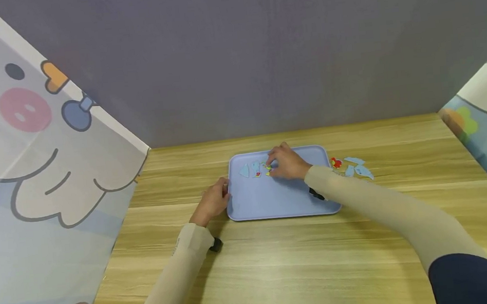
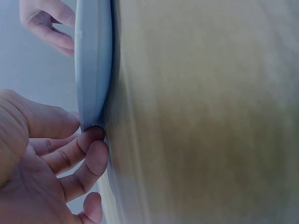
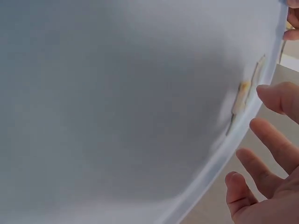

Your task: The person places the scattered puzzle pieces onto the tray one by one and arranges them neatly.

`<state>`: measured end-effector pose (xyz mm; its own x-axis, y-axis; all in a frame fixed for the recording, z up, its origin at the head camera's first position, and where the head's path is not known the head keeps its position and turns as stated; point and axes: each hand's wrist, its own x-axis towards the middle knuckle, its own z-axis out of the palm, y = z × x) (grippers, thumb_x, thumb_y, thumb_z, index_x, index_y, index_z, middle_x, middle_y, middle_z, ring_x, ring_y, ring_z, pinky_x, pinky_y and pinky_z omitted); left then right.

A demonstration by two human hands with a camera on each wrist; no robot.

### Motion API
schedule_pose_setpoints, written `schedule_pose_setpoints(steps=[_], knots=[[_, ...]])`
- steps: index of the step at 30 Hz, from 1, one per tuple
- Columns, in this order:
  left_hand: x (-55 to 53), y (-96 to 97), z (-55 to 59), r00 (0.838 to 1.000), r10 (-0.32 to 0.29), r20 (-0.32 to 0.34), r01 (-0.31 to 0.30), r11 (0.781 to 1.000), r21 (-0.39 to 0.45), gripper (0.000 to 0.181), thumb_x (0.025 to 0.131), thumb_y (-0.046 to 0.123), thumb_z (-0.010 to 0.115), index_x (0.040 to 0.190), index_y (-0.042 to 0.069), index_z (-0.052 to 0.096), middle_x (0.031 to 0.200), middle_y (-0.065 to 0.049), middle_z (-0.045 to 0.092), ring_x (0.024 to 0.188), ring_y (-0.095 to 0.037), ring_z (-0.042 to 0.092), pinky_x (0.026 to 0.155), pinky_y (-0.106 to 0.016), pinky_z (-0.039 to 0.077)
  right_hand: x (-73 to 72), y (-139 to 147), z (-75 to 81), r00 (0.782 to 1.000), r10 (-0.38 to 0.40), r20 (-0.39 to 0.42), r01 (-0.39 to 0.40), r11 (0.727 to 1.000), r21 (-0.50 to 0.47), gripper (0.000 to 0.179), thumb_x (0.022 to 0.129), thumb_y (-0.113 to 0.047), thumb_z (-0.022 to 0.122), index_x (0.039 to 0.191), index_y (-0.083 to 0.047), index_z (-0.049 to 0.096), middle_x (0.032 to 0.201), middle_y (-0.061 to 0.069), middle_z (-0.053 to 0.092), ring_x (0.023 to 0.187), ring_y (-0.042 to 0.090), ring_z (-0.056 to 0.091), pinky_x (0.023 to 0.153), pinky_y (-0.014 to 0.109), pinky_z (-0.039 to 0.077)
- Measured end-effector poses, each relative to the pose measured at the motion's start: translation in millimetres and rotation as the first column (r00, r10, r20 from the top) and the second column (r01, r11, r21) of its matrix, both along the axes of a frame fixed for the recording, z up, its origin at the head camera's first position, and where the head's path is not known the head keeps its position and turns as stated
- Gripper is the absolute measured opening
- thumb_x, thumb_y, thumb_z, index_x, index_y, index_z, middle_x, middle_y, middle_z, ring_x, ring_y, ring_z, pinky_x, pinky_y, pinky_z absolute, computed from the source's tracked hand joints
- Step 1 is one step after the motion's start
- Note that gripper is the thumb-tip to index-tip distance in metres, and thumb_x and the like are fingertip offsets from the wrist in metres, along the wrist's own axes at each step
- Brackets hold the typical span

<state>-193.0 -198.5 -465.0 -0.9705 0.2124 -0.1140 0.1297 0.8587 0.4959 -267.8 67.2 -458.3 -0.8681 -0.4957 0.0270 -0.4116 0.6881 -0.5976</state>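
A shallow light-blue tray point(image 1: 284, 206) lies on the wooden table. My left hand point(image 1: 215, 200) pinches its left rim point(image 2: 92, 70), thumb above and fingertips beneath. Inside the tray, toward the back left, several flat light-blue puzzle-like pieces point(image 1: 255, 167) sit close together. Just right of them is a piece with yellow-green markings point(image 1: 267, 169). My right hand point(image 1: 287, 163) is over the tray with its fingertips close to that piece. In the right wrist view, the right hand's thumb and fingers point(image 3: 275, 144) are spread apart, and nothing shows between them.
Right of the tray, several loose light-blue pieces point(image 1: 363, 171) and a red piece point(image 1: 336, 162) lie on the table point(image 1: 281, 266). A grey panel point(image 1: 252, 63) rises behind the table. Cartoon-printed walls point(image 1: 97, 185) stand at both sides.
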Motion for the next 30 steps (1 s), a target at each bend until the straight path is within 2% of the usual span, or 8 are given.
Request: schedule_pose_setpoints(steps=[10, 16, 19, 26, 30], knots=[[1.0, -0.5, -0.8, 1.0, -0.016, -0.023, 0.016, 1.0, -0.004, 0.039, 0.09, 0.003, 0.061, 0.127, -0.001, 0.049, 0.085, -0.005, 0.058, 0.075, -0.022, 0.055, 0.09, -0.059, 0.033, 4.0, 38, 20.8, 0.999, -0.016, -0.035, 0.015, 1.0, -0.022, 0.029, 0.078, -0.012, 0.076, 0.105, -0.002, 0.071, 0.128, 0.016, 0.053, 0.123, 0.035, 0.035, 0.099, 0.047, 0.032], [1.1, 0.2, -1.3, 1.0, -0.01, -0.016, 0.01, 1.0, -0.002, 0.039, 0.09, 0.004, 0.06, 0.127, 0.0, 0.048, 0.085, -0.005, 0.058, 0.076, -0.022, 0.055, 0.089, -0.055, 0.035, 1.7, 76, 28.9, 0.991, -0.031, -0.128, 0.027, 0.999, -0.032, 0.033, 0.076, -0.011, 0.078, 0.105, 0.002, 0.069, 0.123, 0.02, 0.056, 0.12, 0.037, 0.042, 0.108, 0.049, 0.014], [1.5, 0.2, -0.7, 1.0, -0.008, -0.011, 0.008, 1.0, -0.004, 0.039, 0.09, 0.004, 0.06, 0.128, 0.0, 0.048, 0.086, -0.006, 0.058, 0.077, -0.022, 0.055, 0.089, -0.054, 0.035, 2.9, 97, 29.6, 0.989, -0.042, -0.14, 0.037, 0.999, -0.038, 0.032, 0.076, -0.01, 0.078, 0.105, 0.002, 0.069, 0.122, 0.021, 0.057, 0.119, 0.038, 0.043, 0.11, 0.049, 0.007], [0.6, -0.1, 0.6, 1.0, -0.007, -0.004, 0.007, 1.0, -0.006, 0.04, 0.091, 0.004, 0.06, 0.129, 0.0, 0.048, 0.089, -0.007, 0.059, 0.076, -0.021, 0.055, 0.081, -0.046, 0.042, 11.5, 142, 26.5, 0.99, -0.085, -0.115, 0.082, 0.996, -0.03, 0.029, 0.08, -0.008, 0.073, 0.106, 0.003, 0.068, 0.118, 0.022, 0.058, 0.119, 0.042, 0.041, 0.106, 0.052, 0.016], [0.4, -0.6, 0.0, 1.0, -0.009, -0.002, 0.009, 1.0, -0.011, 0.04, 0.091, 0.005, 0.06, 0.129, 0.0, 0.047, 0.089, -0.007, 0.059, 0.077, -0.022, 0.055, 0.087, -0.051, 0.038, 18.3, 159, 21.1, 0.99, -0.094, -0.101, 0.091, 0.995, -0.029, 0.024, 0.08, -0.005, 0.073, 0.103, 0.004, 0.068, 0.115, 0.023, 0.06, 0.111, 0.041, 0.044, 0.1, 0.053, 0.024]])
